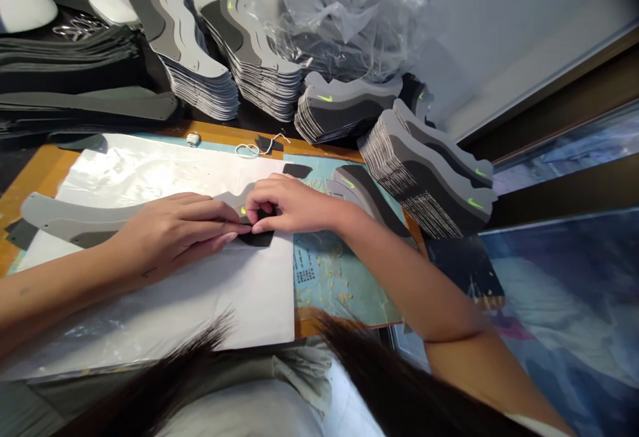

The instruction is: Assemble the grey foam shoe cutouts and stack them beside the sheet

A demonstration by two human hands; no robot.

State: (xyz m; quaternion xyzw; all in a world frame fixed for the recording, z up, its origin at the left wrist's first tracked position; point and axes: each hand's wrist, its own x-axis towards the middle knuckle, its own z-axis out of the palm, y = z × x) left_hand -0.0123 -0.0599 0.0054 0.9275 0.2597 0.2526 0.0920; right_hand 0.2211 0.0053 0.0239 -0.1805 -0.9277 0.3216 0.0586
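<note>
A long grey shoe upper piece [84, 214] with a darker lower band and a small yellow-green mark lies across a white sheet [239, 291]. My left hand [174, 224] rests over the piece's middle, fingers stretched out and close together. At its right end, my right hand [292, 204] has curled fingers and a thumb pinched at the piece's dark edge, partly hiding it. The fingertips of both hands meet there. A black part [257, 237] shows just below them. Another grey and black upper piece [359, 191] lies to the right, behind my right forearm.
Stacked upper pieces stand along the back [200, 88] and right [414, 184]. Dark panels [74, 104] are piled at left. White string [248, 151] and a small black scrap [298, 170] lie behind my hands. Clear plastic [344, 18] hangs behind; a blue mat [344, 277] covers the table's right.
</note>
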